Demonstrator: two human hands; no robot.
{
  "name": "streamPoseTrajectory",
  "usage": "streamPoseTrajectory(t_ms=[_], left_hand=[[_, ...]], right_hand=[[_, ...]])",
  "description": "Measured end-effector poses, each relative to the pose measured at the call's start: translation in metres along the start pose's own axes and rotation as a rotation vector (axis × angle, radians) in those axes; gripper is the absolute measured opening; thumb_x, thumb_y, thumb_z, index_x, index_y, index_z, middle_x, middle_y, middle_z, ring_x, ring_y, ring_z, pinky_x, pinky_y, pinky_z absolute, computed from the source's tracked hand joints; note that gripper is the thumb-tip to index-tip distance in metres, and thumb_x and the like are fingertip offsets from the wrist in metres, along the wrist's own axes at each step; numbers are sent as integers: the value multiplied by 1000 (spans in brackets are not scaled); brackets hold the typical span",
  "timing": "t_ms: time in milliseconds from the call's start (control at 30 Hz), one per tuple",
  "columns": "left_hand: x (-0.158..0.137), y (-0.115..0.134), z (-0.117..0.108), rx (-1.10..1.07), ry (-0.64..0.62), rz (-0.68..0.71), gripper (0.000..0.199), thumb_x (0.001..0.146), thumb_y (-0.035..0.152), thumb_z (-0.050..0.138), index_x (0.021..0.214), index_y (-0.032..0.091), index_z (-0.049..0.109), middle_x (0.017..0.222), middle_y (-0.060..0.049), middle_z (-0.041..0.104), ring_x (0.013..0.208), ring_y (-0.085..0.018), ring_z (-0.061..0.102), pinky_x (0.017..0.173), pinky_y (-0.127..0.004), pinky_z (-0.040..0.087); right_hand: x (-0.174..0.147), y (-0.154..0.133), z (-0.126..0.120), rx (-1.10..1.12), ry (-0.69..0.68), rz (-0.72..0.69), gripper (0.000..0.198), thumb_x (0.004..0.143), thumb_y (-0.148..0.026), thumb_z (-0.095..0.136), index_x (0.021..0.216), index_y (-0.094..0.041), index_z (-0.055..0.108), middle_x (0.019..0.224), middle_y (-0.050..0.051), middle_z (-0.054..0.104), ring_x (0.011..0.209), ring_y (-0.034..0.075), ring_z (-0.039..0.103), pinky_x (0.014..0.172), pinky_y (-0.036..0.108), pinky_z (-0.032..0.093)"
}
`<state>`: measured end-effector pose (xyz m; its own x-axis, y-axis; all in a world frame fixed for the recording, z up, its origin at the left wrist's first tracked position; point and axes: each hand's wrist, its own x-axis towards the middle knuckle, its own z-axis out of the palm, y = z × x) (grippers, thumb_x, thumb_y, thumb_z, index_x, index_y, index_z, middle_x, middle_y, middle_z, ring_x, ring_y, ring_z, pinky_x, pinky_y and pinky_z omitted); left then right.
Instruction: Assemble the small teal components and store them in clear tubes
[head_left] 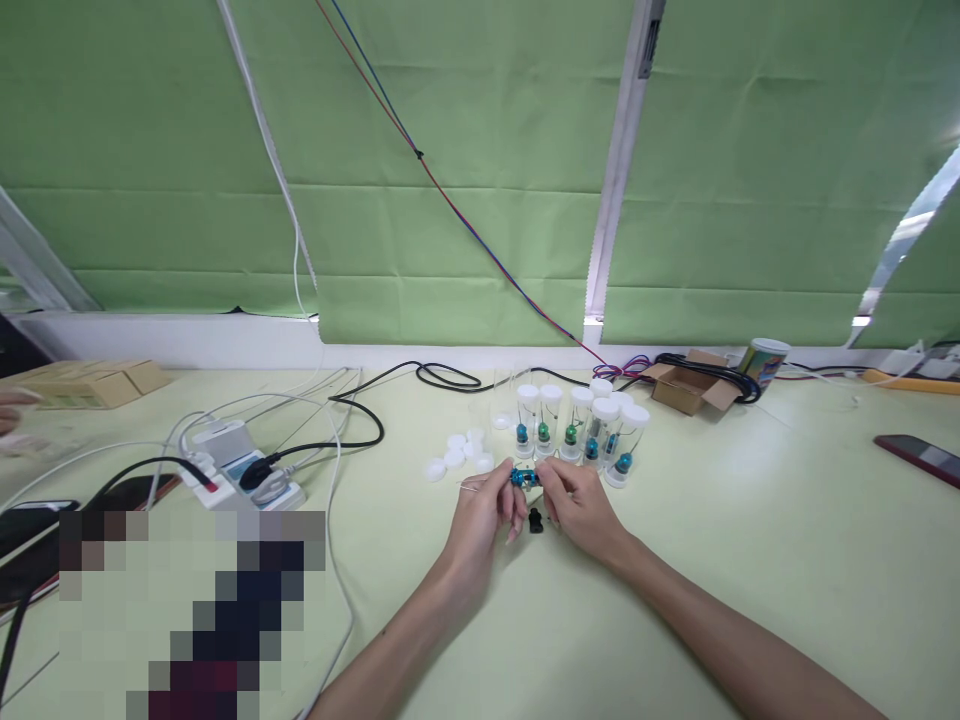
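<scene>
Between the fingertips of both hands is a small shiny blue part (525,478) with dark and metallic bits; its kind is too small to tell. My left hand (487,505) pinches its left end, with a thin pale strand near the fingers. At the other end, the fingers of my right hand (574,497) are closed on it. A small black piece (535,520) lies on the table just below. Right behind the hands stand several clear tubes (575,410) with white caps, holding blue or green round pieces. Loose white caps (454,457) lie to the left.
A power strip (232,465) with plugs and tangled cables covers the left, near a cardboard box (97,383) and another person's hand (11,415). An open carton (694,385), a can (763,362) and a phone (919,457) are on the right. A black cable (450,378) runs along the back.
</scene>
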<state>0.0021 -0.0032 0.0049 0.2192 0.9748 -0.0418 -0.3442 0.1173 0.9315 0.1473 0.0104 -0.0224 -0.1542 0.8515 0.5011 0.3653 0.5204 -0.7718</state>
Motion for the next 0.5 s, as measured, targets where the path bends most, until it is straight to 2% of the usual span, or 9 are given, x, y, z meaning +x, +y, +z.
streamPoseTrajectory(t_ms=[333, 500], left_hand=[[3, -3, -1, 33, -20, 10, 52, 84, 40, 57, 40, 18, 41, 48, -3, 55, 40, -9, 43, 42, -23, 30], [1, -1, 0, 29, -15, 6, 52, 83, 42, 59, 40, 17, 42, 48, -3, 55, 41, -9, 44, 42, -23, 30]], right_hand=[[0, 2, 0, -1, 55, -13, 60, 99, -46, 32, 45, -20, 42, 39, -1, 46, 42, 12, 45, 51, 27, 36], [0, 3, 1, -14, 74, -9, 62, 99, -48, 31, 45, -21, 42, 39, -1, 46, 42, 12, 44, 51, 27, 37]])
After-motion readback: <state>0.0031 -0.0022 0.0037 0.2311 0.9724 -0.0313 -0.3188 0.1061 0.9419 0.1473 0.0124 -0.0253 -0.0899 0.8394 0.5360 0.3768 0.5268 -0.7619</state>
